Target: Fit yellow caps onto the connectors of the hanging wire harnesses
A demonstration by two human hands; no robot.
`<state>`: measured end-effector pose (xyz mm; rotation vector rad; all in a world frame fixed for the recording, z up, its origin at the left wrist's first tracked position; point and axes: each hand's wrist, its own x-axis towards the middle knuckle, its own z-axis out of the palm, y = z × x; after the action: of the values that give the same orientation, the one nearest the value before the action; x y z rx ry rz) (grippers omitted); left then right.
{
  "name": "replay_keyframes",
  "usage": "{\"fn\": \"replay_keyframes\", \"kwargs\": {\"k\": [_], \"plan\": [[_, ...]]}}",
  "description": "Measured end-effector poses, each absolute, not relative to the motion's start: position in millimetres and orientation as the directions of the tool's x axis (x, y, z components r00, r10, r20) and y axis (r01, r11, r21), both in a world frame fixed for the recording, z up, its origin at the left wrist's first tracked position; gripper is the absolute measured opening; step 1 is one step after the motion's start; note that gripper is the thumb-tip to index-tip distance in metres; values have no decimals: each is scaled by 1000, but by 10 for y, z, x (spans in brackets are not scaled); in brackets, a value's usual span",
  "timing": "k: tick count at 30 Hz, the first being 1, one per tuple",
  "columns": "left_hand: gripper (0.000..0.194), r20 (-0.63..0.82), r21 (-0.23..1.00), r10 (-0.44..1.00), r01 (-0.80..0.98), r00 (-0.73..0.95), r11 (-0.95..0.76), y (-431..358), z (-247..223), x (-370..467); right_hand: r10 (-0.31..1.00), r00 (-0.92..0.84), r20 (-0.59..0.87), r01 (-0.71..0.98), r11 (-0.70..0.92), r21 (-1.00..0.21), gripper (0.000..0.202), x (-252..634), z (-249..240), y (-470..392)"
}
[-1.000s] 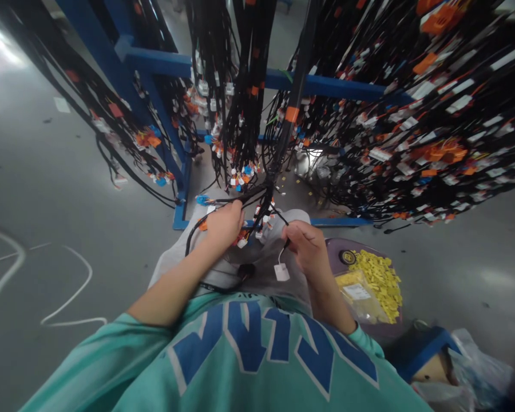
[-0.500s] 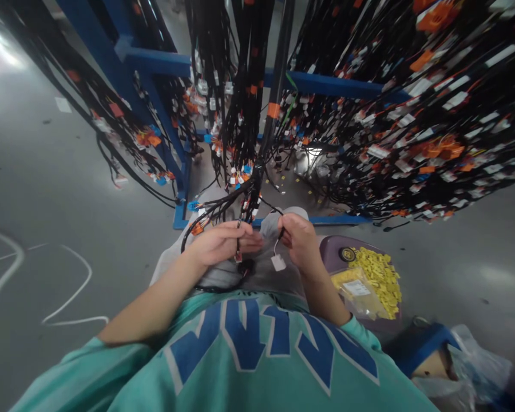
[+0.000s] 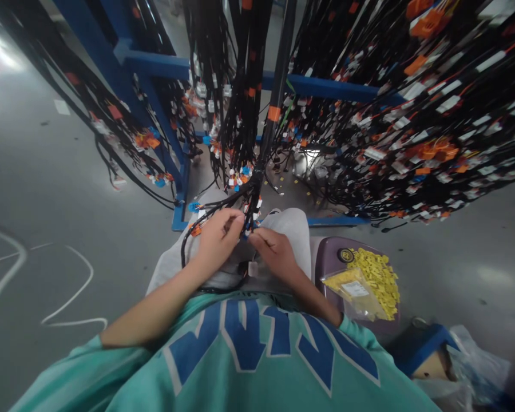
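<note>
Over our lap, our left hand point(image 3: 217, 237) pinches branches of the black wire harness point(image 3: 257, 171) hanging from the blue rack point(image 3: 326, 87). Our right hand point(image 3: 272, 252) grips a connector lead beside it. We judge it best to separate one branch at a time.

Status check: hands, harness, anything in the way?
Left hand and right hand both pinching branch ends of the black wire harness over the lap. Hanging harness bundles crowd close ahead. Yellow clips on purple stool, right side.
</note>
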<state>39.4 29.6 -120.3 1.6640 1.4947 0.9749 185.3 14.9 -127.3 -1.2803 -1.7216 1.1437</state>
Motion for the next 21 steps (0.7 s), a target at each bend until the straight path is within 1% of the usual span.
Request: {"fn": "replay_keyframes", "kwargs": {"k": [3,5,7,9,10,12,14,15,16,17,19,21], "plan": [[24,-121,916,982,397,145,55,361,-1142,462,954,-296,44,390,162,-907,23,1743,-1313,104],[22,-227,925,949,354,220,139,428,-1172,469,945,-326,29,421,173,-891,22,1710,-1336,81],[16,-245,918,936,370,254,141,489,-1222,438,917,-398,-1,409,176,-895,23,1729,-1350,99],[15,-222,908,944,404,242,110,521,-1258,380,916,-400,-3,345,147,-927,24,1800,-1371,192],[15,-216,907,947,407,238,105,524,-1267,347,933,-361,6,315,128,-940,25,1847,-1393,273],[13,-239,926,936,350,258,140,501,-1270,291,978,-207,36,280,94,-956,26,1932,-1475,490],[13,-298,940,907,255,299,225,456,-1263,254,995,-91,37,245,59,-968,20,1969,-1603,732],[14,-332,937,889,219,317,272,433,-1261,242,996,-91,4,205,23,-979,17,1961,-1674,841],[14,-366,928,869,200,333,314,412,-1261,232,990,-131,-47,155,-27,-988,18,1937,-1742,933],[14,-399,915,849,201,345,348,396,-1266,222,972,-210,-108,107,-87,-990,19,1902,-1802,1001],[13,-450,891,823,241,347,386,385,-1291,194,886,-413,-211,51,-209,-977,20,1822,-1879,1068],[13,-468,871,840,304,273,386,400,-1331,153,793,-553,-256,43,-280,-959,19,1769,-1894,1057]]}}
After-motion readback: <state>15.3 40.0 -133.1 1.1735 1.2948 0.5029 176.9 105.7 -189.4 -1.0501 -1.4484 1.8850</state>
